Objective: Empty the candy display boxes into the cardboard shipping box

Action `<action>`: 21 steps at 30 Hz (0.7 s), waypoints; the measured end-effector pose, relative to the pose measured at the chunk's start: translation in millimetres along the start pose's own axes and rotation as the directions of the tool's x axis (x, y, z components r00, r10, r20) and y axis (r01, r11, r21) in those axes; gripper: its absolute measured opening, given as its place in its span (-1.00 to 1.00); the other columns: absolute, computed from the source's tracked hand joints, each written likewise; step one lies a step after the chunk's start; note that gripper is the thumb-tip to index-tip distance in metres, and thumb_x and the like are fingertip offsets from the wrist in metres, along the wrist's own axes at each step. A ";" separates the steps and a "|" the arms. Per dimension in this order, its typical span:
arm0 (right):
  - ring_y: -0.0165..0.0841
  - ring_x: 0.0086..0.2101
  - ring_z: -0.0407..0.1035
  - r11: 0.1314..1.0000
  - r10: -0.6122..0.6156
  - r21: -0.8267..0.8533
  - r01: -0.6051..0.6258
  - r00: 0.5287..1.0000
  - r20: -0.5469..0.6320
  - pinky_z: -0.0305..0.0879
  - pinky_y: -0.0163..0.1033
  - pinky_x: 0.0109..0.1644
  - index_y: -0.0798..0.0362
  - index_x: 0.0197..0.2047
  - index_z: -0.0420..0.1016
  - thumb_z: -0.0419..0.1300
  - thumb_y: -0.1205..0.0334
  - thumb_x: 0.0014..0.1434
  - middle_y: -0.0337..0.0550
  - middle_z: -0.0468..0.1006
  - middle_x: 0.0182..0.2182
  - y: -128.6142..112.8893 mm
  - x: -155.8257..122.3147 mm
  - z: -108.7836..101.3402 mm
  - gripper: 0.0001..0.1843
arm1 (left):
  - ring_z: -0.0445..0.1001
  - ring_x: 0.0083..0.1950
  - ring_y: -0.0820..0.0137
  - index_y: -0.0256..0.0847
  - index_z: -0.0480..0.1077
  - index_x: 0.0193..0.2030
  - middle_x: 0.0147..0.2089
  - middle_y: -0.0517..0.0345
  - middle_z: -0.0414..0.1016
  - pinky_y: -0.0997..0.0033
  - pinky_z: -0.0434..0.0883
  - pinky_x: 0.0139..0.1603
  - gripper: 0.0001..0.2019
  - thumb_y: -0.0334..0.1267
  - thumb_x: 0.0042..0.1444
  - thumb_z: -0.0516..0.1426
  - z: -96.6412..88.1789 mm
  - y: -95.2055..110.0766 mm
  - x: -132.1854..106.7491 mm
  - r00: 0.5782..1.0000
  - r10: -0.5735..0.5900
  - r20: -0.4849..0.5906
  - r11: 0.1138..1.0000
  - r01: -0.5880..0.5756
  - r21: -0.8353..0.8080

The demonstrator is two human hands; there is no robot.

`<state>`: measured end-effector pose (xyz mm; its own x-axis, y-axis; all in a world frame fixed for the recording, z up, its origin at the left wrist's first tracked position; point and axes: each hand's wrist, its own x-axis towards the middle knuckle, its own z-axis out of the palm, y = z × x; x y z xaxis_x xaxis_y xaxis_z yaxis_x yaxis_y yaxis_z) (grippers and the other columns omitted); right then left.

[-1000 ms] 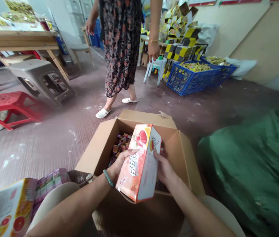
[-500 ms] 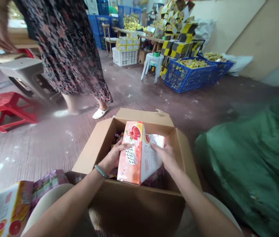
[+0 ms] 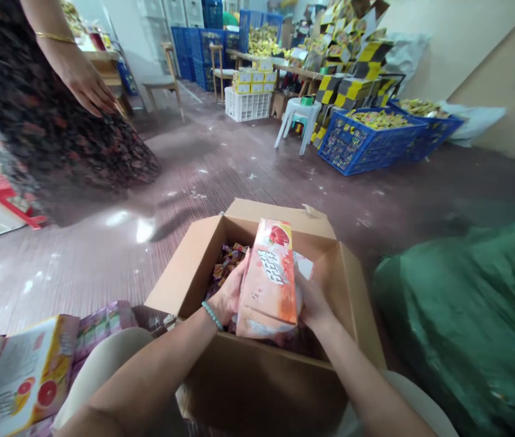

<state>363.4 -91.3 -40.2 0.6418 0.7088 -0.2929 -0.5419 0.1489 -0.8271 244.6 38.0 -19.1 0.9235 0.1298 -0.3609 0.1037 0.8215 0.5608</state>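
Note:
Between my two hands is a pink-and-orange printed carton (image 3: 269, 273) with a red fruit picture, tilted over an open cardboard box (image 3: 353, 291). My left hand (image 3: 230, 292) grips its left side, a green bead bracelet (image 3: 212, 315) on the wrist. My right hand (image 3: 311, 298) holds the right side, its fingers partly hidden behind the carton. A white flap (image 3: 303, 266) shows beside the right hand. Small purple-and-orange wrapped pieces (image 3: 228, 264) lie inside the cardboard box, below the carton.
Printed cartons (image 3: 25, 376) lie at the lower left. A green sack (image 3: 467, 315) bulges on the right. A person in a patterned skirt (image 3: 57, 139) stands at the left. Ahead are blue crates (image 3: 376, 145), a white stool (image 3: 298, 118) and stacked yellow-and-black boxes (image 3: 353, 91).
The carton has turned in my hands, so its printed front faces me more and its white side is mostly out of sight. The person at the left has moved closer. My view has shifted left.

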 end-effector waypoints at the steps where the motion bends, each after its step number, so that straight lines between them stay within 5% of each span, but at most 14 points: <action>1: 0.00 -0.17 0.60 1.000 -0.001 0.003 0.001 0.998 -0.070 0.60 0.04 -0.12 0.04 0.01 0.54 0.59 -0.18 -0.21 0.00 0.68 -0.13 -4.2 0.2 -2.2 -0.22 | 0.63 -0.02 0.01 -0.40 0.52 0.05 -0.14 -0.19 0.67 -0.02 0.51 0.08 -0.37 0.21 0.35 -0.01 -4.0 4.3 1.7 0.999 0.009 -0.032 0.999 -0.010 -0.048; 5: 0.06 -0.23 0.60 0.977 -0.193 -0.150 0.150 0.923 -0.332 0.59 0.04 -0.22 0.07 -0.16 0.58 0.61 -0.08 -0.36 0.02 0.69 -0.23 -21.9 -1.6 -10.5 -0.30 | 0.66 -0.08 0.10 -0.37 0.51 0.10 -0.11 -0.13 0.67 0.11 0.54 0.11 -0.59 -0.07 0.29 0.19 -24.8 23.8 9.9 0.954 0.068 -0.293 0.977 -0.123 -0.175; 10: 0.11 -0.09 0.57 0.855 -0.425 -0.497 0.152 0.753 -0.502 0.56 0.07 -0.08 0.14 -0.08 0.60 0.49 -0.14 -0.14 0.09 0.68 -0.16 -32.8 -17.5 -8.9 -0.34 | 0.67 -0.15 0.15 -0.42 0.48 0.13 -0.15 -0.14 0.67 0.15 0.58 0.06 -0.63 -0.25 0.25 0.24 -41.1 21.4 21.2 0.862 0.178 -0.474 0.933 -0.302 -0.198; 12: 0.10 -0.02 0.54 0.820 -0.485 -0.552 0.149 0.693 -0.534 0.55 0.06 -0.03 0.17 -0.02 0.59 0.46 -0.14 -0.06 0.14 0.65 -0.09 -34.5 -26.0 -6.3 -0.34 | 0.68 -0.18 0.16 -0.44 0.48 0.12 -0.19 -0.13 0.67 0.16 0.59 0.03 -0.66 -0.29 0.25 0.23 -45.3 19.7 24.6 0.838 0.176 -0.517 0.914 -0.334 -0.231; 14: 0.05 0.05 0.51 0.818 -0.549 -0.504 0.278 0.639 -0.538 0.57 0.01 0.00 0.17 0.06 0.55 0.45 -0.12 -0.01 0.13 0.61 0.02 -35.1 -32.1 -6.6 -0.31 | 0.68 -0.21 0.18 -0.42 0.48 0.13 -0.22 -0.10 0.67 0.18 0.61 0.01 -0.66 -0.32 0.26 0.22 -49.9 22.2 26.5 0.801 0.171 -0.574 0.889 -0.377 -0.260; 16: -0.02 0.09 0.49 0.839 -0.544 -0.345 0.421 0.653 -0.527 0.58 -0.04 0.01 0.10 0.11 0.50 0.46 -0.08 0.00 0.06 0.57 0.10 -35.1 -33.3 -11.5 -0.32 | 0.68 -0.25 0.21 -0.38 0.45 0.18 -0.25 -0.05 0.67 0.18 0.62 -0.03 -0.65 -0.30 0.30 0.18 -54.1 27.4 26.7 0.749 0.155 -0.644 0.868 -0.414 -0.273; 17: -0.05 0.08 0.50 0.873 -0.484 -0.232 0.428 0.703 -0.522 0.59 -0.05 -0.01 0.06 0.09 0.49 0.47 -0.06 0.00 0.02 0.58 0.09 -35.3 -32.1 -15.5 -0.35 | 0.68 -0.28 0.22 -0.36 0.44 0.20 -0.26 -0.04 0.67 0.17 0.63 -0.04 -0.65 -0.29 0.32 0.16 -55.3 29.7 26.4 0.726 0.144 -0.672 0.863 -0.425 -0.274; 19: -0.10 0.04 0.53 0.955 -0.265 -0.021 0.294 0.826 -0.498 0.61 -0.09 -0.09 0.02 0.03 0.49 0.46 -0.02 0.03 -0.04 0.62 0.03 -36.7 -27.7 -24.6 -0.45 | 0.67 -0.30 0.22 -0.36 0.45 0.20 -0.29 -0.03 0.67 0.15 0.64 -0.05 -0.64 -0.24 0.35 0.14 -54.6 32.0 25.3 0.713 0.128 -0.690 0.860 -0.426 -0.281; 21: -0.13 0.04 0.53 0.989 -0.065 0.081 0.123 0.856 -0.513 0.60 -0.11 -0.10 -0.01 -0.01 0.50 0.42 0.00 0.10 -0.07 0.64 0.00 -39.0 -23.2 -32.2 -0.56 | 0.68 -0.30 0.20 -0.37 0.48 0.16 -0.29 -0.04 0.67 0.13 0.64 -0.04 -0.64 -0.20 0.33 0.18 -49.7 31.3 23.7 0.738 0.126 -0.663 0.851 -0.424 -0.311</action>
<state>387.1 -135.8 -16.6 0.8629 0.2430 -0.4431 -0.5006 0.2903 -0.8156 251.3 94.4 -47.2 0.4496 0.5672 -0.6901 -0.4183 0.8163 0.3984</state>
